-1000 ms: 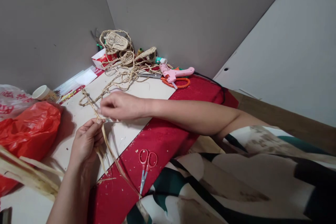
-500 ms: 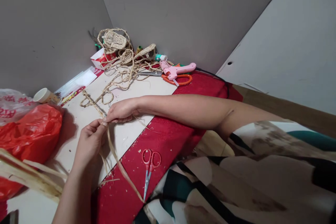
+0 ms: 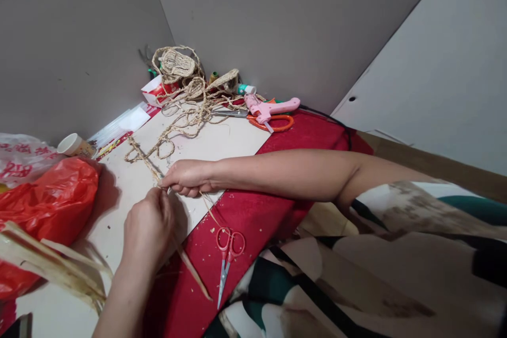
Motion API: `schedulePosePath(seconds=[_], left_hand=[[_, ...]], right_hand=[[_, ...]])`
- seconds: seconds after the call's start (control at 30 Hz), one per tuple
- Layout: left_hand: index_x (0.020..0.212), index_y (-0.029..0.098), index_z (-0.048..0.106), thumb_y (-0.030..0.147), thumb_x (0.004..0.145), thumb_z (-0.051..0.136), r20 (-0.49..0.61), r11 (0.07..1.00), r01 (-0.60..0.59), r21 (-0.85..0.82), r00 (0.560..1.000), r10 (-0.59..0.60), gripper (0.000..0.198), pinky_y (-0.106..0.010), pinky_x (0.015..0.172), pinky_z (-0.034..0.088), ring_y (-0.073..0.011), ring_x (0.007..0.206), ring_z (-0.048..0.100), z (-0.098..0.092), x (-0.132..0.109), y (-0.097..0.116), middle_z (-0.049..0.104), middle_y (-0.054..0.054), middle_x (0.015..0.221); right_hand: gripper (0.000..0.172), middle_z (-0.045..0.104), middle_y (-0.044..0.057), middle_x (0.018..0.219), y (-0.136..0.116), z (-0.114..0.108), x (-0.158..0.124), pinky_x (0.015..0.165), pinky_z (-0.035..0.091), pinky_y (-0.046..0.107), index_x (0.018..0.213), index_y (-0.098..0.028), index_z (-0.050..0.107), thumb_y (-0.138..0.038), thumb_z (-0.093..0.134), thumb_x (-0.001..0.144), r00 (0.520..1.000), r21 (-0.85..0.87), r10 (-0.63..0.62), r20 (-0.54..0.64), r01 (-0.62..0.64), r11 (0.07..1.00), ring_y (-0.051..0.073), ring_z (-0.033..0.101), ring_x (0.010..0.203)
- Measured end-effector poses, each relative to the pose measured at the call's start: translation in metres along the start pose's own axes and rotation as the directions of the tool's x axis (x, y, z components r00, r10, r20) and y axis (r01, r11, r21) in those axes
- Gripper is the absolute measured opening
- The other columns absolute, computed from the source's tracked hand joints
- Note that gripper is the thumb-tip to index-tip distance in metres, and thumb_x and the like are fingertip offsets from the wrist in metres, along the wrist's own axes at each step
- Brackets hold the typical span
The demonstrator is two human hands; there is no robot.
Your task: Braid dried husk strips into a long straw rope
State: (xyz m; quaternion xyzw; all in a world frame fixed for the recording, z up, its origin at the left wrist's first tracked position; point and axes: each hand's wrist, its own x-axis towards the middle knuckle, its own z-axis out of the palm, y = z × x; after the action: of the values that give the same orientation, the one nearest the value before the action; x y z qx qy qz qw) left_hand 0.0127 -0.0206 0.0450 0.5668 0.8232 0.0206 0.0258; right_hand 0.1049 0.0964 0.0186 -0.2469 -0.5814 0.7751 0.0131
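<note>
On board (image 3: 233, 142) over tabletop (image 3: 309, 132): right hand (image 3: 188, 177) is curled, pinching braid (image 3: 147, 161) end. Left hand (image 3: 148, 227) touches it, closed over strips (image 3: 194, 273); its fingertips are hidden behind knuckles, so the join itself is obscured. Strips trail toward scissors (image 3: 228, 248). Straw bundle (image 3: 51, 266) is cut off at left edge.

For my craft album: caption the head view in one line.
Left hand and right hand pinch straw strands at a braided cord's end; red scissors lie nearby.
</note>
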Motion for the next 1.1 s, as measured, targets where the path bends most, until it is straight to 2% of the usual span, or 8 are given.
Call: schedulePosePath(seconds=[0.2, 0.3, 0.37, 0.47, 0.57, 0.63, 0.77, 1.1], left_hand=[[0.106, 0.013, 0.058, 0.027, 0.087, 0.035, 0.131, 0.976, -0.062, 0.209, 0.991, 0.035, 0.033, -0.031, 0.050, 0.025, -0.0269, 0.056, 0.061, -0.001, -0.019, 0.017, 0.066, -0.013, 0.064], [0.083, 0.018, 0.062, 0.036, 0.088, 0.038, 0.215, 0.988, -0.119, -0.101, 0.967, 0.138, 0.031, -0.030, 0.052, 0.033, -0.0211, 0.055, 0.059, -0.014, -0.022, -0.001, 0.065, -0.008, 0.063], [0.078, 0.018, 0.062, 0.046, 0.086, 0.043, 0.095, 0.915, -0.024, -0.403, 0.993, 0.068, 0.035, -0.028, 0.057, 0.040, -0.0186, 0.060, 0.060, -0.018, -0.016, -0.017, 0.065, -0.006, 0.066], [0.094, 0.018, 0.064, 0.047, 0.076, 0.060, -0.037, 0.612, 0.108, -0.783, 0.975, -0.219, 0.034, -0.026, 0.067, 0.046, -0.0165, 0.073, 0.063, -0.009, 0.000, -0.028, 0.068, -0.005, 0.082], [0.084, 0.015, 0.062, 0.039, 0.069, 0.068, 0.209, 0.129, 0.228, -0.965, 0.967, -0.144, 0.029, -0.021, 0.059, 0.045, -0.0110, 0.062, 0.058, 0.009, 0.014, -0.024, 0.062, -0.002, 0.069], [0.071, 0.014, 0.058, 0.037, 0.071, 0.068, 0.302, 0.023, 0.303, -0.953, 0.952, -0.044, 0.025, -0.015, 0.043, 0.033, -0.0046, 0.045, 0.042, 0.016, 0.018, -0.020, 0.049, 0.004, 0.056], [0.067, 0.012, 0.058, 0.040, 0.074, 0.066, 0.386, 0.092, 0.384, -0.919, 0.922, 0.012, 0.030, -0.013, 0.036, 0.011, -0.0010, 0.039, 0.016, 0.018, 0.017, -0.024, 0.025, 0.009, 0.050], [0.075, 0.015, 0.063, 0.048, 0.072, 0.067, 0.365, 0.286, 0.356, -0.889, 0.931, -0.023, 0.034, -0.017, 0.038, 0.012, -0.0036, 0.038, 0.021, 0.028, 0.020, -0.037, 0.030, 0.009, 0.045]], right_hand=[[0.019, 0.026, -0.011, 0.043, -0.003, 0.000, -0.007, 0.030, 0.013, 0.013, 0.062, -0.014, 0.043, -0.017, 0.050, 0.079, 0.999, 0.067, 0.015, 0.041, -0.017, 0.998, 0.001, 0.019, 0.032], [0.009, 0.023, -0.012, 0.044, -0.008, -0.002, -0.010, 0.030, 0.012, 0.011, 0.076, -0.009, 0.055, -0.012, 0.048, 0.080, 0.993, 0.139, 0.027, 0.115, -0.043, 0.989, 0.001, 0.015, 0.032], [0.010, 0.022, -0.012, 0.044, -0.010, -0.005, -0.011, 0.030, 0.012, 0.010, 0.079, -0.009, 0.056, -0.011, 0.046, 0.082, 0.986, 0.181, 0.029, 0.163, -0.059, 0.982, 0.001, 0.013, 0.032], [0.012, 0.022, -0.012, 0.043, -0.010, -0.007, -0.007, 0.030, 0.012, 0.010, 0.077, -0.009, 0.054, -0.010, 0.044, 0.084, 0.975, 0.206, 0.020, 0.223, -0.067, 0.976, 0.000, 0.012, 0.033], [0.011, 0.021, -0.012, 0.043, -0.007, -0.009, -0.003, 0.030, 0.012, 0.010, 0.073, -0.010, 0.051, -0.011, 0.046, 0.083, 0.967, 0.169, 0.019, 0.253, -0.064, 0.984, 0.000, 0.013, 0.033], [0.010, 0.022, -0.012, 0.043, -0.005, -0.010, -0.001, 0.031, 0.013, 0.011, 0.074, -0.010, 0.052, -0.012, 0.047, 0.082, 0.966, 0.121, 0.016, 0.257, -0.048, 0.991, 0.001, 0.014, 0.032], [0.014, 0.024, -0.011, 0.041, -0.005, -0.013, 0.000, 0.031, 0.012, 0.012, 0.073, -0.011, 0.053, -0.013, 0.044, 0.083, 0.962, 0.006, 0.030, 0.270, -0.033, 0.999, 0.001, 0.016, 0.032], [0.014, 0.026, -0.009, 0.034, -0.004, -0.015, -0.003, 0.035, 0.013, 0.019, 0.071, -0.010, 0.059, -0.014, 0.047, 0.078, 0.978, -0.387, -0.089, 0.191, 0.158, 0.908, 0.004, 0.019, 0.033]])
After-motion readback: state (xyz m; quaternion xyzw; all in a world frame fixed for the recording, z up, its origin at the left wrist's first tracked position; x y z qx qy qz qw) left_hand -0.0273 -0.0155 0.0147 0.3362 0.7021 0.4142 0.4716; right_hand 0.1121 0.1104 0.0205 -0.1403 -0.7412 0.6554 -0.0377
